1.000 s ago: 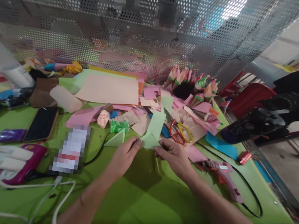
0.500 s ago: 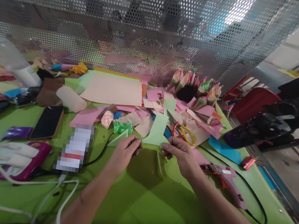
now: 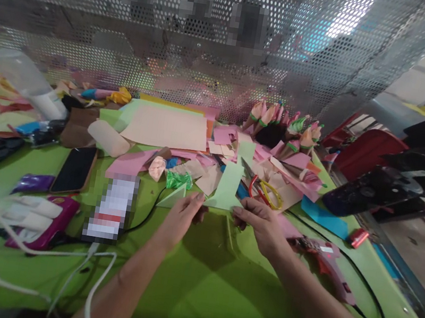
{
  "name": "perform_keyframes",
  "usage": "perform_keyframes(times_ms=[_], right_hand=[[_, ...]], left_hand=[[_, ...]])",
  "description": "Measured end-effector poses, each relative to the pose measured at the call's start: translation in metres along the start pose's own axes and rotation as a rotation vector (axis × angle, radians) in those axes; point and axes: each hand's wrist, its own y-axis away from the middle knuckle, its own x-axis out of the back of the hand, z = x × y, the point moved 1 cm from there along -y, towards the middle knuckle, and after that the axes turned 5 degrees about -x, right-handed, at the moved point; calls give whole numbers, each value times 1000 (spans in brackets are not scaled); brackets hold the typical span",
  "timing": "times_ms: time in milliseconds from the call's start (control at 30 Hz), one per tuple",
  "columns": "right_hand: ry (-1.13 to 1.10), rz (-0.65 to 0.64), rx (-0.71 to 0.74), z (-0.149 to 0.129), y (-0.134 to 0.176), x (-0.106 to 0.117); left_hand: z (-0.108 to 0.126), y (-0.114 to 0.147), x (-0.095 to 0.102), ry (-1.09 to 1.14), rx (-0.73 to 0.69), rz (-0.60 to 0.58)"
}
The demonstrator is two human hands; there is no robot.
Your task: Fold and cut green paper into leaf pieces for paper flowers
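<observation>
Between my two hands is a pale green piece of paper [image 3: 227, 185], its near edge facing me. My left hand [image 3: 182, 219] pinches its left corner between thumb and fingers. At the right corner my right hand [image 3: 257, 221] pinches it the same way. A folded pale green paper triangle [image 3: 172, 197] stands on the table just left of my left hand. Beyond my right hand lie scissors [image 3: 267, 192] with red and yellow handles. A pink hot glue gun [image 3: 329, 261] rests to the right of my right wrist.
The green table [image 3: 191, 295] holds a black phone [image 3: 74, 169], a second phone [image 3: 113, 208] on a cable, and a magenta power strip [image 3: 66, 219]. Paper sheets [image 3: 167, 126] and paper cones [image 3: 263, 116] lie along the perforated metal screen [image 3: 195, 65]. A dark bottle [image 3: 353, 189] stands right.
The whole view has shifted slightly, so things appear a little further right. Both hands keep their pinch on the green paper, which sits nearly as before.
</observation>
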Motion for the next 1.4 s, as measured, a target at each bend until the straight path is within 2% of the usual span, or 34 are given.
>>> perform_keyframes(times_ms=[100, 267, 367, 467, 567, 667, 767, 900, 1033, 1233, 1400], right_hand=[[29, -12, 5, 1, 1, -2], [28, -16, 14, 1, 0, -3], [21, -14, 2, 1, 0, -2], [-12, -46, -29, 1, 0, -3], [-77, -95, -55, 2, 0, -6], [-109, -129, -66, 2, 1, -6], [-78, -123, -21, 1, 2, -2], [46, 20, 145, -1, 4, 4], [206, 106, 253, 0, 4, 3], [150, 101, 200, 6, -2, -2], [144, 127, 190, 8, -4, -2]], left_hand=[[2, 0, -1, -60, -14, -56], [0, 0, -1, -110, -50, -48], [-2, 1, 0, -184, -111, -34], [0, 4, -2, -223, -211, -79], [2, 5, -5, -380, -336, -150], [1, 5, -6, -557, -372, -179], [-1, 3, -5, -580, -344, -159], [-2, 1, -3, -462, -265, -131], [-2, 1, -4, -330, -147, -198], [-5, 2, -8, -248, -59, -294], [-3, 5, -10, -81, 36, -244]])
